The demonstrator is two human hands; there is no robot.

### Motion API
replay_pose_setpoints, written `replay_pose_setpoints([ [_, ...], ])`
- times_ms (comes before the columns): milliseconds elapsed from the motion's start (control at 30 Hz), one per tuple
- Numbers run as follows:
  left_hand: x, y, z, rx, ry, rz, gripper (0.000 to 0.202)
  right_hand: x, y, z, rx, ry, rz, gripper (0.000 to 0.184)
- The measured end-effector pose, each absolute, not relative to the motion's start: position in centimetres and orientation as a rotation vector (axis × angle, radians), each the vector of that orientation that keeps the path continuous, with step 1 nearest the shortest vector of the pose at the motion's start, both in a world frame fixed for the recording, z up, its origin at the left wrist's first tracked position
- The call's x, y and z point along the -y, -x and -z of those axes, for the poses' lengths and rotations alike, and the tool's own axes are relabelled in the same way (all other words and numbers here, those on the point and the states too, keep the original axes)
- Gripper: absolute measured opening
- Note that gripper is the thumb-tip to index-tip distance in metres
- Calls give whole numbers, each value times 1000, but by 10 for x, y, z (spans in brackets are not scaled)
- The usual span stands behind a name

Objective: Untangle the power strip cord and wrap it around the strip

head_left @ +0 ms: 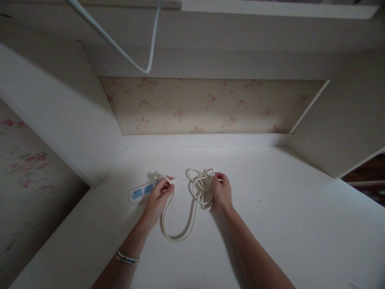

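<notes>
I see the left hand (158,198) pinching one strand of the cream cable (197,196) between thumb and fingertips, just beside the power strip (137,194). On my right, the right hand (223,194) pinches the tangle's right edge; the remaining coils lie on the white surface (270,228) between both hands, one loose loop reaching nearer the forearms.

The one view looks from the person's head, above and on the near side of the cable (200,184), facing forward and down. It is near enough to separate the cable's loops, yet wide enough to take in the floral panel (195,106) beyond the cable and white side panels (345,116) flanking it.
</notes>
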State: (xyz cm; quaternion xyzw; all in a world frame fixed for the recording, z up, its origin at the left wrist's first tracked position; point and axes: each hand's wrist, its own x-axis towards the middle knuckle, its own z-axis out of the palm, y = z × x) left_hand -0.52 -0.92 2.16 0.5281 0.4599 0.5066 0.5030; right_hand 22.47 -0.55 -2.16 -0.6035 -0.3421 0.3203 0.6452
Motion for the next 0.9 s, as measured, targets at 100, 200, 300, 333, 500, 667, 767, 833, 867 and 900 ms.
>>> replay_pose_setpoints([
  [100,9,6,-19,-1120,-1383,-1243,21,9,-222,16,776,1504,-606,27],
  [200,10,5,-15,-1065,-1533,-1212,14,14,-219,6,918,1584,-607,28],
  [300,10,5,-9,-1051,-1649,-1142,14,18,-218,-2,1057,1698,-557,38],
  [333,9,5,-7,-1077,-1674,-1139,15,19,-219,-3,1092,1724,-548,41],
  [500,-4,13,-3,-1361,-1682,-1228,23,20,-217,-2,1100,1637,-722,40],
  [667,-7,20,-8,-1572,-1606,-1250,32,20,-202,-1,998,1234,-1212,28],
  [767,0,20,-13,-1665,-1643,-1230,34,21,-197,0,1068,1127,-1246,15],
  [833,5,20,-18,-1818,-1727,-1184,36,23,-197,1,1216,1190,-1105,6],
  [867,8,20,-21,-1898,-1787,-1147,36,24,-197,2,1323,1225,-1003,7],
  [900,11,21,-25,-1967,-1849,-1111,36,25,-198,2,1444,1242,-898,12],
])
